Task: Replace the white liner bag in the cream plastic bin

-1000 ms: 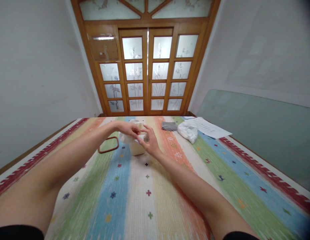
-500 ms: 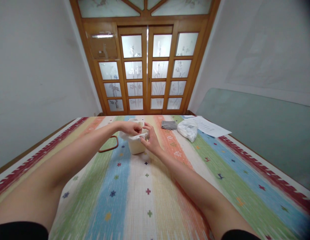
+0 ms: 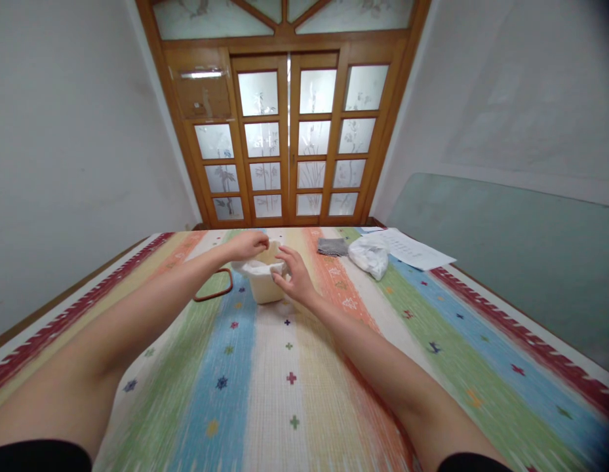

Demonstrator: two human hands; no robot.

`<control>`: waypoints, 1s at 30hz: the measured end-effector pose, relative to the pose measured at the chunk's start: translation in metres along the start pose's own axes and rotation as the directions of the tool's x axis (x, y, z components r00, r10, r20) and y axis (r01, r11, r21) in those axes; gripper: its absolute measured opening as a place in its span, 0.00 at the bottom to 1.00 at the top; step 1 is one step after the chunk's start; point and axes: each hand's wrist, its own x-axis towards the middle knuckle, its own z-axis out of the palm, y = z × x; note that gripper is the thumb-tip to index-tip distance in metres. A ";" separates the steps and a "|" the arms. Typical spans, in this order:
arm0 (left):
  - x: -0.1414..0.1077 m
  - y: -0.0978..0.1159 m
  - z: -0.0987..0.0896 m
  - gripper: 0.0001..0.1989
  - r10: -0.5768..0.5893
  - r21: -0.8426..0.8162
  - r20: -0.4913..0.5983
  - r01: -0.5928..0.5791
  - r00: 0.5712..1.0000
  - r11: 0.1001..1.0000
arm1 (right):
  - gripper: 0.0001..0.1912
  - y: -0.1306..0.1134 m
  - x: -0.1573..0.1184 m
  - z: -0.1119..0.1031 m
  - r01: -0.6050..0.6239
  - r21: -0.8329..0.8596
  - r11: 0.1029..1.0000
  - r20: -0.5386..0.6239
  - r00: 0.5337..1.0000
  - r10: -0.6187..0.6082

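A small cream bin (image 3: pixel 265 290) stands on the table, with a white plastic bag (image 3: pixel 255 267) lining it and folded over part of its rim. My left hand (image 3: pixel 250 245) is at the far left of the rim, its fingers closed and bent down on the bag's edge. At the right corner, my right hand (image 3: pixel 295 274) has its thumb and fingers around the rim and the bag there; the fingertips are partly hidden. Left of the bin lies a brown, rounded rectangular ring (image 3: pixel 229 283), which neither hand touches.
A folded grey cloth (image 3: pixel 332 247), a crumpled white plastic bag (image 3: pixel 369 255) and printed paper sheets (image 3: pixel 417 250) lie at the back right. The striped tablecloth (image 3: pixel 275 406) covers the table. Beyond its far edge are wooden doors (image 3: pixel 286 144) with frosted panes.
My left hand has moved from inside the bin's opening to the far left of the rim, uncovering more of the inside. My right hand has shifted only slightly.
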 end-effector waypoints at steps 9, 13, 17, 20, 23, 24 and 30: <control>-0.006 -0.031 0.022 0.13 -0.417 -0.329 -0.114 0.362 0.902 0.872 | 0.13 -0.004 -0.001 0.000 -0.006 -0.013 1.000 0.009 1.000 0.007; -0.012 -0.029 0.034 0.11 -0.552 -0.554 -0.022 0.449 0.834 0.701 | 0.13 -0.003 -0.001 0.001 -0.008 -0.003 1.000 0.015 1.000 0.008; -0.016 -0.025 0.048 0.17 -0.620 -0.610 -0.010 0.486 0.785 0.625 | 0.13 -0.004 -0.001 0.000 -0.021 -0.008 1.000 0.023 1.000 0.021; -0.015 -0.025 0.050 0.17 -0.642 -0.617 -0.051 0.482 0.765 0.623 | 0.13 -0.005 0.000 0.000 -0.024 -0.005 1.000 0.024 0.999 0.024; -0.014 -0.030 0.043 0.12 -0.631 -0.594 -0.157 0.438 0.760 0.675 | 0.13 -0.005 0.000 -0.001 -0.025 -0.003 1.000 0.027 0.999 0.025; -0.014 -0.032 0.040 0.12 -0.603 -0.569 -0.196 0.412 0.773 0.712 | 0.13 -0.004 0.000 -0.001 -0.024 -0.003 1.000 0.028 0.999 0.024; -0.018 -0.044 0.029 0.20 -0.348 -0.239 -0.240 0.292 0.906 0.926 | 0.13 -0.004 0.000 0.000 -0.013 0.004 1.000 0.019 1.000 0.013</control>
